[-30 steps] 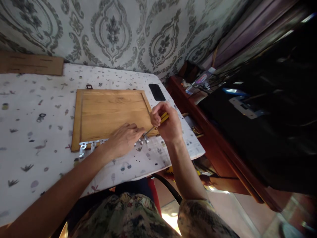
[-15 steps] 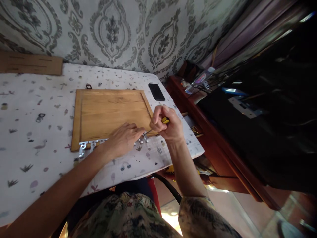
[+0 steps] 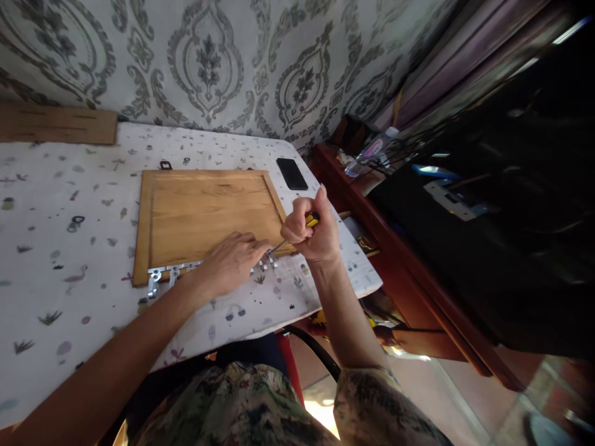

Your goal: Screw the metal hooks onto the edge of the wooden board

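Observation:
A wooden panel [image 3: 209, 207] with a raised frame lies flat on the table, silver metal hinges [image 3: 155, 279] lined along its near edge. My left hand [image 3: 235, 260] rests over the middle of that edge, covering some of the hinges. Its fingertips are closed together at the right-hand hinge [image 3: 272, 258]; what they pinch is hidden. My right hand [image 3: 313, 232] is wrapped round a screwdriver [image 3: 312, 219] with a yellow and black handle, thumb raised. The thin shaft slants down left to the hinge beside my left fingertips.
A black phone [image 3: 292, 174] lies beyond the panel's right corner. Cardboard [image 3: 58, 124] sits at the back left against the patterned wall. To the right stands a reddish-brown wooden cabinet [image 3: 418, 279] with a plastic bottle [image 3: 372, 152] and a black covering. The table's edge [image 3: 297, 316] runs close to me.
My right thumb has lifted off its fingers and now points up, and the screwdriver handle has turned slightly in my grip. My left hand keeps its place on the panel's edge.

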Demonstrator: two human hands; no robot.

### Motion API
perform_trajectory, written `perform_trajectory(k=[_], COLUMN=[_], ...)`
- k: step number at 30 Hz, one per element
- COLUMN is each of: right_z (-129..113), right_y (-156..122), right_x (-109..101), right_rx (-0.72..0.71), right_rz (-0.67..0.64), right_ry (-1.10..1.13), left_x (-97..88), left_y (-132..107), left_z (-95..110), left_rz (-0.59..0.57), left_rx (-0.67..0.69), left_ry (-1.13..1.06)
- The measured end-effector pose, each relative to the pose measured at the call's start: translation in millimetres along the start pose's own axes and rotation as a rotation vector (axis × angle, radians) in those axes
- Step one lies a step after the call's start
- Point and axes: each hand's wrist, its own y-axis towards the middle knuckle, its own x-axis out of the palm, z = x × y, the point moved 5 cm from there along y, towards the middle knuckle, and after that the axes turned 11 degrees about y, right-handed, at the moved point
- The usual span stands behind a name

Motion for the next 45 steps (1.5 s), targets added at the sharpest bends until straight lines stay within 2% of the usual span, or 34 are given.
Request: perform_trajectory(k=[1, 3, 8, 11, 13, 18, 20, 26, 31, 33, 35, 39, 42, 45], right_z=[1, 0, -3, -1, -1, 0, -2, -2, 0, 0, -1, -3, -4, -4], right_y=[1, 1, -9, -12, -10, -2, -1, -6, -16, -19, -18, -16, -17, -24], right_x=[0, 0, 3, 4, 3, 1, -1, 3, 6, 6, 5, -1, -5, -8], right_rx=[0.028, -0.003, -0.202, -0.219, -0.191, -0.069, -0.086, -0.178, -0.368, -0.388, -0.335, -0.198, -0.221, -0.305], right_rz=[-0.047, -0.043, 0.206, 0.255, 0.208, -0.029, -0.032, 0.093, 0.396, 0.435, 0.404, 0.26, 0.214, 0.253], right_ry=[-0.007, 0.001, -0.033, -0.021, 0.023, 0.066, 0.053, -0.004, -0.09, -0.086, -0.071, -0.061, -0.065, -0.102], left_x=[-0.1, 0.1, -0.4, -1.2, -1.2, 0.4, 1.3, -0.7, -9.6, -13.2, -16.1, -17.8, -15.7, -13.8], left_y=[0, 0, 0, 0, 1, 1, 1, 2, 1, 1, 1, 2, 2, 2], left_z=[0, 0, -1, 0, 0, 0, -1, 0, 3, 4, 5, 6, 5, 4], left_rz=[-0.001, -0.006, 0.001, -0.009, -0.023, -0.025, -0.019, -0.028, -0.074, -0.104, -0.122, -0.109, -0.091, -0.091], left_rx=[-0.005, -0.013, -0.007, -0.007, -0.009, -0.005, -0.003, 0.01, 0.001, 0.006, 0.003, 0.0, 0.003, 0.006], left_ry=[-0.001, -0.01, -0.032, -0.019, -0.012, -0.008, -0.007, 0.002, -0.003, -0.012, -0.016, -0.028, -0.041, -0.049])
